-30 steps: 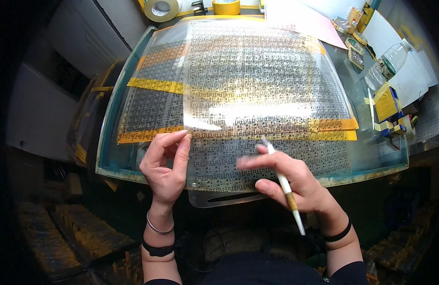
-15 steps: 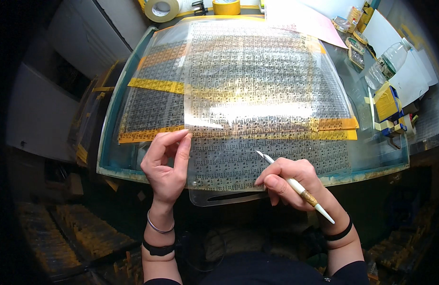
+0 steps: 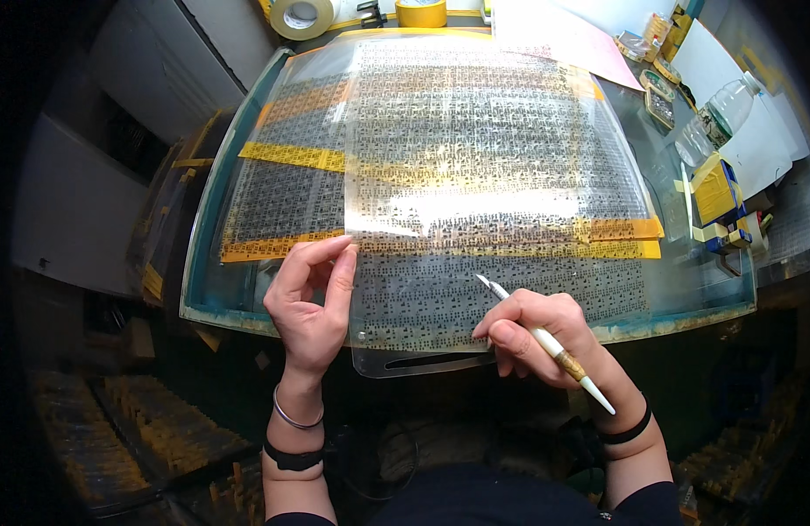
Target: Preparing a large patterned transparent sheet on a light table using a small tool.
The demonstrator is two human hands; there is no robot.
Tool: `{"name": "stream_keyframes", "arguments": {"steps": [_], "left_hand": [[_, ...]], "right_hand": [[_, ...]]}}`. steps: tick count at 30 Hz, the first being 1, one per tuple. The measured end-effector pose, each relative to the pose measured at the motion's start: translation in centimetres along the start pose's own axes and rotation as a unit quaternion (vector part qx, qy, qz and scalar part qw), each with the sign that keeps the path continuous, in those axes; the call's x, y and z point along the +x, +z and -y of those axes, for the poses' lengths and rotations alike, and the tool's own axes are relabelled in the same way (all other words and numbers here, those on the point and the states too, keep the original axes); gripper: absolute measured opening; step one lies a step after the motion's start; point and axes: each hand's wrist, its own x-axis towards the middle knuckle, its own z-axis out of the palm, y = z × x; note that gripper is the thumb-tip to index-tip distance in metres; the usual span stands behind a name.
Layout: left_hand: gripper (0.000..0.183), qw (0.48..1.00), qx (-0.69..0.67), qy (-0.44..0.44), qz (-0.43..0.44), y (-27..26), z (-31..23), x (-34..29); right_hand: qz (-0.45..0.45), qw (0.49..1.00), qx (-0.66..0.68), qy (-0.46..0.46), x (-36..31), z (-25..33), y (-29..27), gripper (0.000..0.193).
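Around printed film (image 3: pixel 422 302): tape roll (image 3: pixel 422 16), bottle (image 3: pixel 719 121) | left hand (image 3: pixel 310 311): fingers pinching film | right hand (image 3: pixel 563 324): fingers clasping knife (image 3: pixel 558 351)

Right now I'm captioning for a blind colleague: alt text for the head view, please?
A person's left hand pinches the left edge of a clear film printed with small dark marks; the right hand holds a white pen-like knife over it. A clear bottle is at right.

There was room between the left fingers (image 3: pixel 341 285) and the right fingers (image 3: pixel 515 307), above the clear plastic sheet with tiny black marks (image 3: pixel 405 298). A thin white pen-shaped knife (image 3: pixel 545 339) poked into it. At right, a clear plastic bottle (image 3: pixel 729 105) was in the way.
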Motion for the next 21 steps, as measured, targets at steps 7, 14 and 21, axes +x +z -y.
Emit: {"name": "stream_keyframes", "arguments": {"steps": [7,14,21], "left_hand": [[0.015,1.0,-0.003,0.0,0.0,0.03,0.2,-0.01],[0.015,1.0,0.014,0.023,0.003,0.05,0.42,0.02],[0.016,1.0,0.014,0.019,0.006,-0.02,0.44,0.04]], "right_hand": [[0.003,1.0,-0.009,-0.004,0.02,-0.13,0.01,0.015],[0.005,1.0,-0.008,-0.017,0.03,-0.15,-0.06,0.015],[-0.002,1.0,-0.018,-0.016,0.04,-0.19,0.1,0.015]]}}
